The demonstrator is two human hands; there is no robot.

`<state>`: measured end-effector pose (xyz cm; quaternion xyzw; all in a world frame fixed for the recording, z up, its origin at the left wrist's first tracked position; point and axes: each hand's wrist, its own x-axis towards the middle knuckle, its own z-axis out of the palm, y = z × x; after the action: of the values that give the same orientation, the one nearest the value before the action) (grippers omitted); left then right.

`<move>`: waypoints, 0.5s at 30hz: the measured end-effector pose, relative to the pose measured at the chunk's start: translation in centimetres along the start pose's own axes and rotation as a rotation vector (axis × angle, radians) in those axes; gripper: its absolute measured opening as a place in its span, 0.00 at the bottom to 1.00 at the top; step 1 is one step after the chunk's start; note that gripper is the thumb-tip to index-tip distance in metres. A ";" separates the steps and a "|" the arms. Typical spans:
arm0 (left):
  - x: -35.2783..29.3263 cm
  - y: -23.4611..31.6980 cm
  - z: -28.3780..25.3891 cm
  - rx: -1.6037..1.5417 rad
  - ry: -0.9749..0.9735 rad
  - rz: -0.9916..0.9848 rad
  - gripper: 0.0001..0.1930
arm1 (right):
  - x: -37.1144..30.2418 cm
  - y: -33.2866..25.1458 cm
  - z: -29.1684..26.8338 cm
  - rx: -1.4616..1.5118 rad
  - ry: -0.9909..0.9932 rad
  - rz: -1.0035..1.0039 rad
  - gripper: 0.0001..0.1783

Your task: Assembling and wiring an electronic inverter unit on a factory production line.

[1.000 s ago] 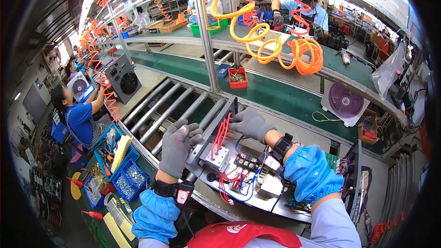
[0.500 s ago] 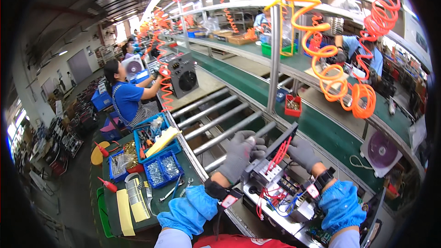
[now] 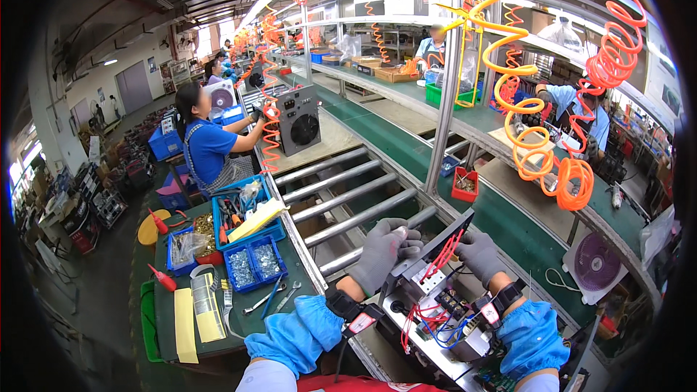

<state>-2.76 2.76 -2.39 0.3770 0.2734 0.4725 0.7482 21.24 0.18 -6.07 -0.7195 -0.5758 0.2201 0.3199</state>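
Note:
An open metal chassis (image 3: 443, 363) lies in front of me, with red and blue wires (image 3: 434, 313) and a circuit board (image 3: 494, 377) in it. A dark flat panel (image 3: 438, 247) stands tilted at its far end, and red cables (image 3: 444, 252) run along its near face. My left hand (image 3: 383, 252), in a grey glove, is just left of the panel, its fingers curled together; what they hold, if anything, is too small to name. My right hand (image 3: 479, 257), also gloved, is at the panel's right edge. Its fingertips are partly hidden there, so its grip is unclear.
Metal rollers (image 3: 348, 207) lie ahead, beside a green conveyor belt (image 3: 370, 138). Left, a bench carries blue screw bins (image 3: 255, 265), a tool tray (image 3: 247, 210), and wrenches (image 3: 272, 297). Coiled orange air hoses (image 3: 523, 101) hang at right. A co-worker (image 3: 207, 141) stands by a grey fan unit (image 3: 290, 123).
The whole view has shifted slightly. Both hands stay beside the panel in much the same pose, and the chassis stays in front of me.

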 end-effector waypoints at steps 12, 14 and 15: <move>0.2 -0.4 -0.4 -0.035 0.001 -0.017 0.09 | 0.1 -0.3 -0.2 0.023 0.002 0.057 0.19; 0.0 0.0 0.3 0.013 0.014 -0.021 0.15 | 0.1 0.2 -0.1 0.047 -0.002 0.052 0.18; -0.1 0.0 0.3 0.013 0.012 -0.023 0.15 | 0.0 0.3 -0.1 0.071 -0.006 0.042 0.17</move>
<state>-2.52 2.61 -2.20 0.3757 0.2855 0.4643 0.7495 21.47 0.12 -6.23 -0.7190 -0.5534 0.2493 0.3387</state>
